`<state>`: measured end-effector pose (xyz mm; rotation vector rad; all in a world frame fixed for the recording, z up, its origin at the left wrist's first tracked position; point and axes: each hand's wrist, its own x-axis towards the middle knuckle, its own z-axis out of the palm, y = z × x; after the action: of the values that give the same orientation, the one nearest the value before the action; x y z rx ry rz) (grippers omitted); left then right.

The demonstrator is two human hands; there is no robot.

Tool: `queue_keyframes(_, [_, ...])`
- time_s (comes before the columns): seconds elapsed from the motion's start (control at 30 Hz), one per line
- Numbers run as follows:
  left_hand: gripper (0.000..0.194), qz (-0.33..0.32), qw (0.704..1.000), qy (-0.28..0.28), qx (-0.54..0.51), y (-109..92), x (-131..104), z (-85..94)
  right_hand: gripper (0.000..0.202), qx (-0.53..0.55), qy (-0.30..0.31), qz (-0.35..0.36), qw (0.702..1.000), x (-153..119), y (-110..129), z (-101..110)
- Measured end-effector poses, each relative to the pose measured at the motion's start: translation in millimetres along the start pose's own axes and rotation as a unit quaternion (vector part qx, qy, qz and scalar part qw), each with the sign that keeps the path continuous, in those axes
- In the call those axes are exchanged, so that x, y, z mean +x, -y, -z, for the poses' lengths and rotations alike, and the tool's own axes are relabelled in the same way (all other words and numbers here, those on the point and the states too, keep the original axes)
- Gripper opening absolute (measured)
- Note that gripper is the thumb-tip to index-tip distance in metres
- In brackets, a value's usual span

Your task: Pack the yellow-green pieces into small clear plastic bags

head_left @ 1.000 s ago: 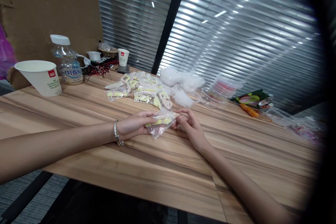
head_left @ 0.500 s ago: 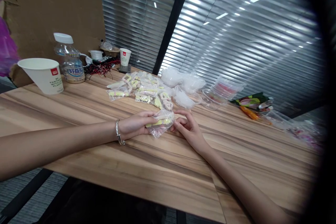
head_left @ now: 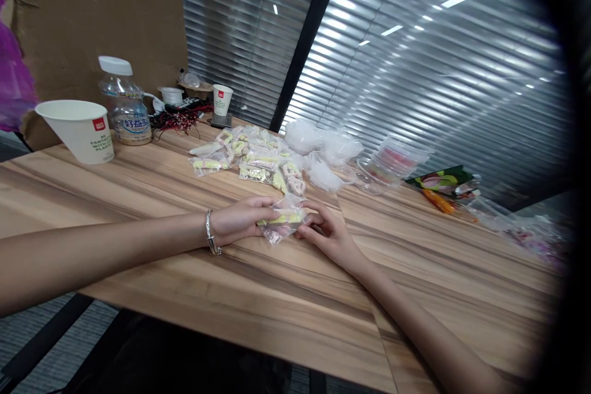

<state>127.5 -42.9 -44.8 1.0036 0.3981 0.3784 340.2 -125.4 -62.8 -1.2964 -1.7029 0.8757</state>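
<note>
A small clear plastic bag [head_left: 282, 219] with yellow and pinkish contents lies between my two hands, above the near part of the table. My left hand [head_left: 237, 221], with a silver bracelet at its wrist, grips the bag's left side between thumb and fingers. From the right, my right hand [head_left: 327, 231] has its thumb and fingers closed on the bag's right edge. Just beyond is a pile of similar clear bags [head_left: 258, 157] with yellow and pale contents. What exactly the bags contain is too small to tell.
Cloudy plastic bowls [head_left: 323, 169] stand behind the pile, beside stacked clear containers [head_left: 392, 160]. At left are a paper cup [head_left: 80, 132] and a drink bottle [head_left: 127, 111]. A second cup [head_left: 222, 100] stands near tangled red wires [head_left: 182, 123]. Plastic packaging [head_left: 530, 231] lies at far right.
My right thumb and fingers have shifted slightly left against the bag's right side. The bag's crinkled film has changed shape a little. My left hand keeps its hold.
</note>
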Motion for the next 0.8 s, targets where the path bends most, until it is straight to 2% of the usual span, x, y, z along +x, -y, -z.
queue_keyframes(0.13, [0.026, 0.000, 1.000, 0.000, -0.004, -0.4, -0.3, -1.2, 0.041, -0.021, -0.006, 0.002, 1.000, 0.0, -2.8, 0.4])
queue_keyframes(0.3, [0.027, -0.007, 1.000, 0.007, 0.013, 1.9, 0.9, 1.1, 0.037, 0.003, -0.025, -0.013, 1.000, 1.4, -9.5, 1.0])
queue_keyframes(0.5, [0.027, -0.011, 0.999, 0.020, 0.042, 2.2, 0.9, 2.4, 0.033, 0.046, -0.011, -0.022, 0.999, 2.3, -9.7, 1.2])
queue_keyframes(0.67, [0.027, -0.001, 0.998, 0.006, 0.064, 1.4, -0.8, 1.2, 0.029, 0.052, -0.001, -0.037, 0.998, 2.0, -8.2, 2.2])
queue_keyframes(0.8, [0.024, -0.003, 0.998, 0.019, 0.068, 1.5, -0.3, 1.8, 0.028, 0.054, 0.003, -0.031, 0.998, 2.2, -8.2, 1.7])
